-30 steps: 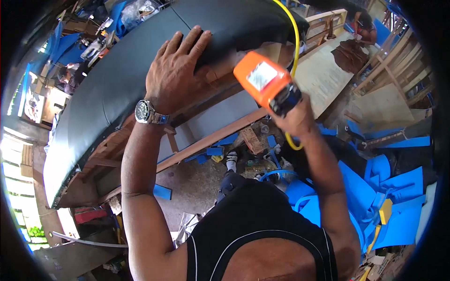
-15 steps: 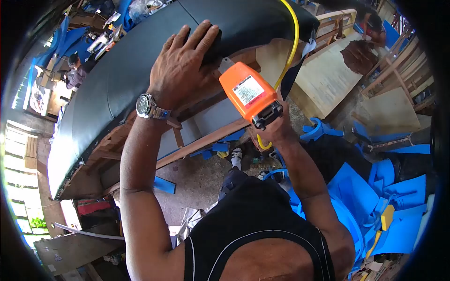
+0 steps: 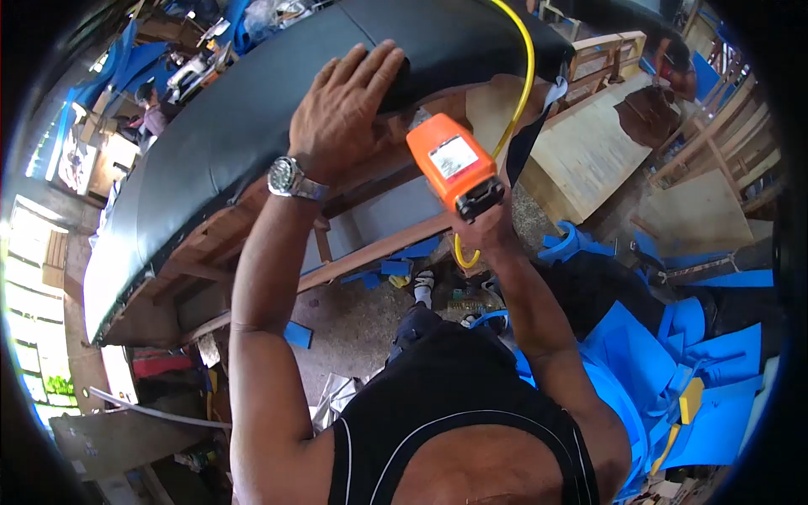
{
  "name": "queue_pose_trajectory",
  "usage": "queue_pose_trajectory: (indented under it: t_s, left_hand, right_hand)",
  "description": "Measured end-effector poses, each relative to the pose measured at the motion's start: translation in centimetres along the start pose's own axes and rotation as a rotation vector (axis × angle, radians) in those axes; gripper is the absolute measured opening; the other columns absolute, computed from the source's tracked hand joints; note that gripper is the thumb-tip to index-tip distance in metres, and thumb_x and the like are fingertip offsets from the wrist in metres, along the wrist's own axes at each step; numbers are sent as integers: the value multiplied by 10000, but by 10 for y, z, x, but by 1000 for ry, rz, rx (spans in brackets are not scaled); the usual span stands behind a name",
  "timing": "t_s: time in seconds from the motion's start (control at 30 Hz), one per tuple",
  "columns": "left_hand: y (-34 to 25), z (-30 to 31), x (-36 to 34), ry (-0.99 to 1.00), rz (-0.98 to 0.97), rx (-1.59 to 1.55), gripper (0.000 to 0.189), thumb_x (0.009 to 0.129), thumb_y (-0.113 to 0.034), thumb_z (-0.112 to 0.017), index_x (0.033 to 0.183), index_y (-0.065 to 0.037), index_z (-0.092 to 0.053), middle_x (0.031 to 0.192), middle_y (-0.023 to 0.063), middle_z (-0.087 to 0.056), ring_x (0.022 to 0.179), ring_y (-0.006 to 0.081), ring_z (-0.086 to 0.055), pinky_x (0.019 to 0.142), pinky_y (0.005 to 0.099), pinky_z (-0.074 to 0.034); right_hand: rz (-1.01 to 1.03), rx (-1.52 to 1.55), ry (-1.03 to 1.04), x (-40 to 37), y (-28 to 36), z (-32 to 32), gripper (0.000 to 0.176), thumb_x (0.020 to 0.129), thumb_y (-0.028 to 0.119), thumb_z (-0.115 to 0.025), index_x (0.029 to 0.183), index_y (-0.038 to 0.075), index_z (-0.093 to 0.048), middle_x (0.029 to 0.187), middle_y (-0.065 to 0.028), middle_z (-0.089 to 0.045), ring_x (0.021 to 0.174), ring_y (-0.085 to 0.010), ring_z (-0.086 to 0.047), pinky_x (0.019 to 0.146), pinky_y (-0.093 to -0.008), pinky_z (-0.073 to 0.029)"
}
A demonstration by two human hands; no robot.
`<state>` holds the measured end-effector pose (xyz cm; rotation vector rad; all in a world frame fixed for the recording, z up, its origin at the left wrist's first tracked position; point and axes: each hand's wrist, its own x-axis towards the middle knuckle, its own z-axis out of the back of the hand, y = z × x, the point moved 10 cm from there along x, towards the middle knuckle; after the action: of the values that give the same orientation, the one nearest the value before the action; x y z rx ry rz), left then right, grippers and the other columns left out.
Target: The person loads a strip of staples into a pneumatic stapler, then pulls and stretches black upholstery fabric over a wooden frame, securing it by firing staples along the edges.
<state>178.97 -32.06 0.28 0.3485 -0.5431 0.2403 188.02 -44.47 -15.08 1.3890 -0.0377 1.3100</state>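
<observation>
My left hand lies with fingers stretched over the edge of a black upholstered cover, which is pulled over a curved wooden furniture frame. A watch sits on that wrist. In my right hand is an orange pneumatic staple gun, its nose pointing up and left toward the underside of the padded edge. A yellow air hose loops beside the gun. The right fingers are mostly hidden behind the tool's body. A loose flap of the cover hangs at the right end.
Cut blue sheets pile up at the lower right. A pale wooden panel with a brown piece of material stands at the upper right. Two other people are in the background, left and right. A thin pale tube juts at lower left.
My left hand has shifted slightly right along the cover's edge. The staple gun has moved slightly right, its nose now a little apart from the left hand.
</observation>
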Motion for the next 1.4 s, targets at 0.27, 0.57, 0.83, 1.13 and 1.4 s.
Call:
queue_pose_trajectory:
  t_s: [0.27, 0.57, 0.83, 1.13, 1.4]
  left_hand:
    - [23, -71, -190, -880, 1120, -1523, 421, 967, -184, -722, 1319, -51, -532, 1219, 82, -644, 1115, 204, -652, 970, 345, -548]
    - [27, -38, -192, -1215, 1291, -1613, 357, 1009, -253, -665, 1280, -59, -537, 1158, 28, -599, 1021, 125, -610, 784, 332, -549]
    - [44, -37, -169, -1195, 1381, -1931, 324, 984, -401, -685, 930, -100, -580, 807, 10, -634, 633, 80, -573, 531, 241, -457]
    - [63, -27, -170, -1021, 1666, -1211, 520, 964, -385, -710, 629, -78, -457, 609, -12, -428, 558, 103, -369, 480, 334, -345]
    - [54, -18, -168, -1085, 1403, -1098, 465, 1008, -279, -611, 646, -72, -406, 639, -32, -385, 606, 101, -328, 518, 347, -321]
  right_hand:
    - [-139, 162, 10, -7, 13, 11, 306, 851, 43, -805, 1119, -16, -671, 1069, -124, -736, 1020, -233, -708, 914, -400, -546]
    - [30, 54, -60, 11, 48, 24, 329, 884, 107, -806, 1127, -25, -628, 1023, -104, -680, 889, -219, -655, 817, -375, -539]
    - [-134, -13, -136, 19, 12, 36, 311, 881, 180, -813, 1067, -35, -688, 989, -164, -743, 932, -257, -733, 805, -392, -558]
    - [-95, -83, -99, 31, 34, 40, 330, 895, 271, -800, 1008, -25, -708, 863, -131, -752, 771, -251, -746, 694, -390, -552]
    - [-71, -133, -41, 33, 41, 40, 285, 900, 252, -791, 891, -19, -704, 763, -151, -734, 719, -274, -751, 647, -376, -535]
